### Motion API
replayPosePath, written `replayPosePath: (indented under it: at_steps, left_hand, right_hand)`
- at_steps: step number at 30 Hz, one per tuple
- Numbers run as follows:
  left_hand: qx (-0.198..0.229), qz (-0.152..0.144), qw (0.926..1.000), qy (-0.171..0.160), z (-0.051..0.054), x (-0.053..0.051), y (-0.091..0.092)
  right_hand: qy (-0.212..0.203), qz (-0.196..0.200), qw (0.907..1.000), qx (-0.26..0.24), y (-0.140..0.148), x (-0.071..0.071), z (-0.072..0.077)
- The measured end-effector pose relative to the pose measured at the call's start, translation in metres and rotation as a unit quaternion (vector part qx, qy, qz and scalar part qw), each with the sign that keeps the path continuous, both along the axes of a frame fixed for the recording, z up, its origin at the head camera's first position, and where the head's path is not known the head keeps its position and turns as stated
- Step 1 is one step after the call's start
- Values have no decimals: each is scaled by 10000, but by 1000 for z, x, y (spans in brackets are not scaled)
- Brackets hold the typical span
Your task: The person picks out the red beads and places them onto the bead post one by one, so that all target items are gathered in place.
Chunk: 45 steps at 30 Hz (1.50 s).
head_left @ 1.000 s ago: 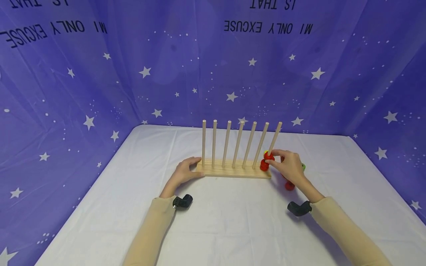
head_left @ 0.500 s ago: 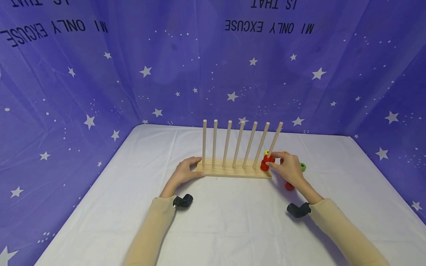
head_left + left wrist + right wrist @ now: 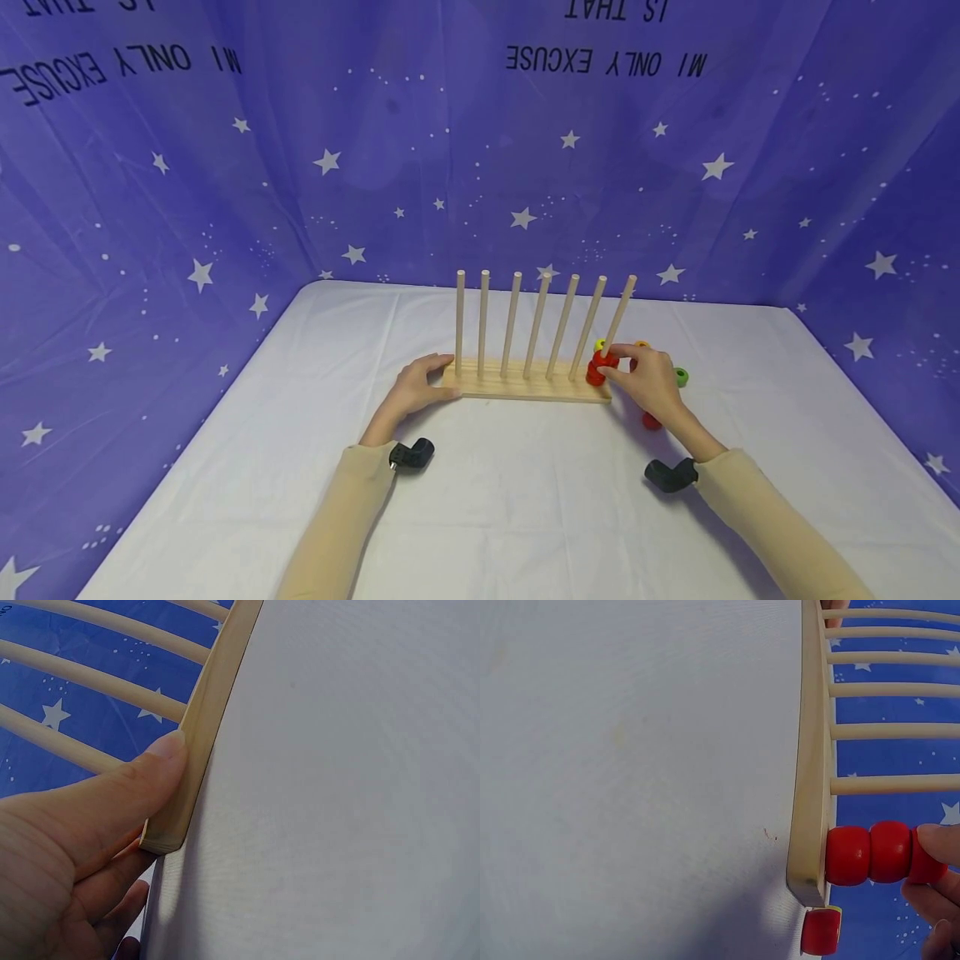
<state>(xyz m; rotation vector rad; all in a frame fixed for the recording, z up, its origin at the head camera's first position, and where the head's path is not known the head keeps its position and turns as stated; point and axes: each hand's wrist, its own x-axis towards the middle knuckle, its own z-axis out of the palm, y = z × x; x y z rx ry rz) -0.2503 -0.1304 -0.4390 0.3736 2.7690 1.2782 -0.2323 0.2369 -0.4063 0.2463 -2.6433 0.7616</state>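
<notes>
A wooden peg rack [image 3: 525, 387] stands on the table with a row of upright pegs. My left hand [image 3: 408, 387] grips its left end, thumb [image 3: 154, 769] on the front edge and fingers behind. At the other end, my right hand [image 3: 651, 379] pinches a red bead [image 3: 924, 866] between thumb and fingers, on the rightmost peg [image 3: 621, 308]. Below it, two red beads [image 3: 847, 856] sit on that same peg, the lower one against the base. The other pegs carry no beads.
Loose beads lie around the rack's right end: a red bead [image 3: 652, 422], a green bead [image 3: 681, 377], an orange bead [image 3: 642, 343] and a yellow bead [image 3: 599, 344]. My right hand partly covers this area. Behind the white-covered table [image 3: 510, 500] hangs a purple star-patterned curtain [image 3: 480, 167].
My right hand has slid the pinched red bead a little way down the rightmost peg, closer to the beads below. The left hand and the rack keep their places.
</notes>
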Motion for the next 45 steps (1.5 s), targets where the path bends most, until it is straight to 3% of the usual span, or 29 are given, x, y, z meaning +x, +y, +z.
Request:
replayPosePath:
  at_steps: [15,29,33,41,45]
  left_hand:
    - [34,1,10000,-63,1,1,0]
    - [-4,-25,10000,-22,2,1,-1]
    - [24,-27,10000,-41,1,1,0]
    - [8,-37,10000,-17,1,0,0]
    - [-24,-41,10000,-30,0,0,0]
  right_hand:
    - [50,243,9997,-64,11,-1,-5]
    - [59,84,9999,131,21,-11,-6]
    - [-63,42,9998,159,25,-16,-7]
    - [-721,-157,9969,257,26,-23,-6]
    - [-814,-104,9963,263,26,-26,-8]
